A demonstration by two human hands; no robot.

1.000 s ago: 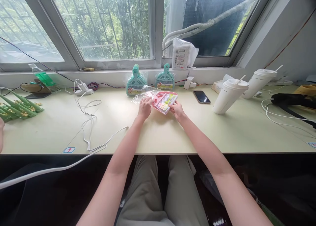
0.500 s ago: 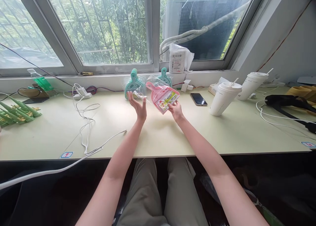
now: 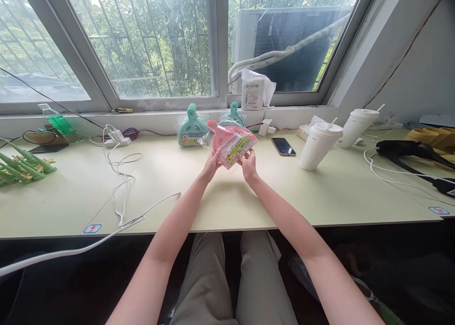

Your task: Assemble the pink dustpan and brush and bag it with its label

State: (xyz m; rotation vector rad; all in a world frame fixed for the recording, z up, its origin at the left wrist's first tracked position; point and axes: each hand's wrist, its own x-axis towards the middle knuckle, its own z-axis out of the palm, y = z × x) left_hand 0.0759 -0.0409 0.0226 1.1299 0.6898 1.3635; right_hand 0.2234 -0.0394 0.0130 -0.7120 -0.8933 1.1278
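- While the left hand (image 3: 212, 165) clasps the pink dustpan (image 3: 222, 136) at its left, the right hand (image 3: 248, 164) has its grip on the lower right.
- It tilts above the table (image 3: 227, 209), near turquoise dustpans (image 3: 192, 126).

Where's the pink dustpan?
In the head view, the pink dustpan is near the middle, held by the left hand and right hand, partly hiding a green dustpan behind it.

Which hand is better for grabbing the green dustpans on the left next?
Probably the left hand: it is nearer those green dustpans. The right hand is farther off. Both hold the pink dustpan, so the left would need to let go first.
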